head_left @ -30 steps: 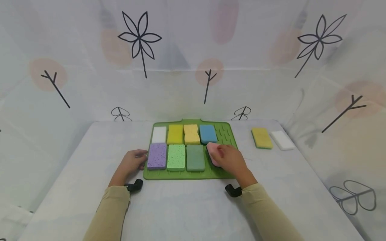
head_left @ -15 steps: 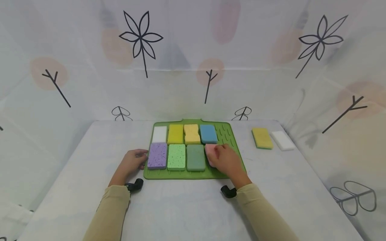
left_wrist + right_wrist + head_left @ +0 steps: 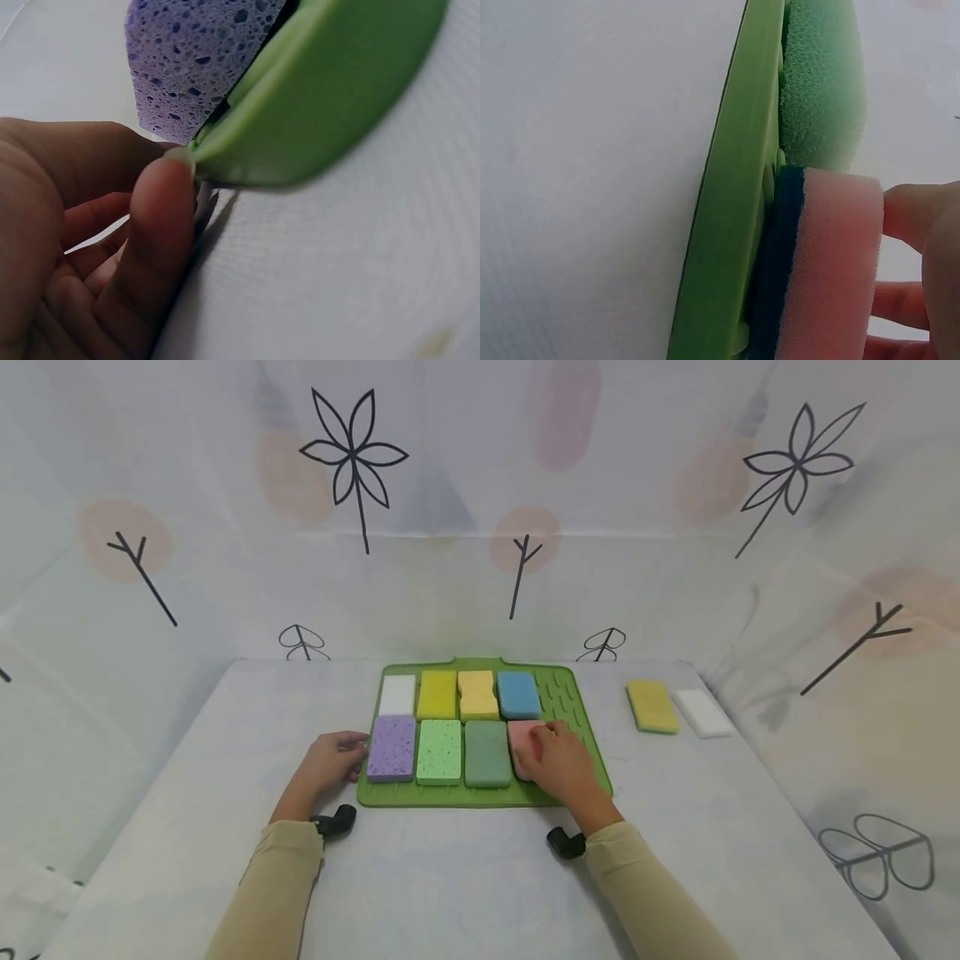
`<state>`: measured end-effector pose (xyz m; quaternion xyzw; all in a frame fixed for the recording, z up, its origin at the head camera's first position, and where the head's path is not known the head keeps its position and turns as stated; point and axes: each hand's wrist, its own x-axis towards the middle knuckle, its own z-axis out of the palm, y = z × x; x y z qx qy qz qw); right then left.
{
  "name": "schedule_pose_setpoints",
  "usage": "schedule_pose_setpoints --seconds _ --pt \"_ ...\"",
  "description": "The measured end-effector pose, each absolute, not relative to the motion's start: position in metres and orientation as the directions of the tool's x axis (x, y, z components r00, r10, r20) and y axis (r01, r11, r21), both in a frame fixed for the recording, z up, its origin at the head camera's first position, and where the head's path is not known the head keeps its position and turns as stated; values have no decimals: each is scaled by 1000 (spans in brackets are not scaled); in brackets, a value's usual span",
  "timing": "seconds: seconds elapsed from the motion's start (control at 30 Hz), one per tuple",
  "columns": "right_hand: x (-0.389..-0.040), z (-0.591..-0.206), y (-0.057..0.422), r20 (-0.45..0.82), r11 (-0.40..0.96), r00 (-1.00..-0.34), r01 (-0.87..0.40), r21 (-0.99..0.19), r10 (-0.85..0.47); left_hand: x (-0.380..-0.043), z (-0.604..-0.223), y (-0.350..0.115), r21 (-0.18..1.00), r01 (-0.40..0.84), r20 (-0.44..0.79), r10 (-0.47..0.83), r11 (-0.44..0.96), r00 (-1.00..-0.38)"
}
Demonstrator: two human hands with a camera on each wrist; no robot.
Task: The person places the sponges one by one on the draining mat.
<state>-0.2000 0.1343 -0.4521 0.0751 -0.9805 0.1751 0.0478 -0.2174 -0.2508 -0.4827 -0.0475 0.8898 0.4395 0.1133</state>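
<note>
Sponges lie in two rows on a green ridged mat (image 3: 450,797). My left hand (image 3: 328,770) pinches the mat's left edge between thumb and index finger, beside a purple sponge (image 3: 195,67). At the front row's right end lies a pink sponge (image 3: 836,255) with a dark blue scouring layer facing the mat. My right hand (image 3: 561,767) rests over it, thumb and fingertips on its upper face and not wrapped round its sides. The hand hides part of this sponge. Just left of it sits a dark green sponge (image 3: 487,754); beyond is a light green one (image 3: 438,752).
The back row holds a white sponge (image 3: 397,695), a yellow one (image 3: 437,695), a pale orange notched one (image 3: 477,695) and a blue one (image 3: 518,695). On the table (image 3: 450,877), right of the mat, lie a yellow-and-green sponge (image 3: 652,705) and a white block (image 3: 703,712).
The pink sponge, tilted in my right hand a second ago, has moved slightly left and now lies flat beside the dark green one. My left hand has stayed put.
</note>
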Motion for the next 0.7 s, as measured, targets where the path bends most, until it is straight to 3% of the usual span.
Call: schedule_pose_setpoints --seconds 0.7 --pt "-206 -439 150 120 908 -971 -238 -345 -209 -219 -487 -251 787 -237 -279 -14 570 -960"
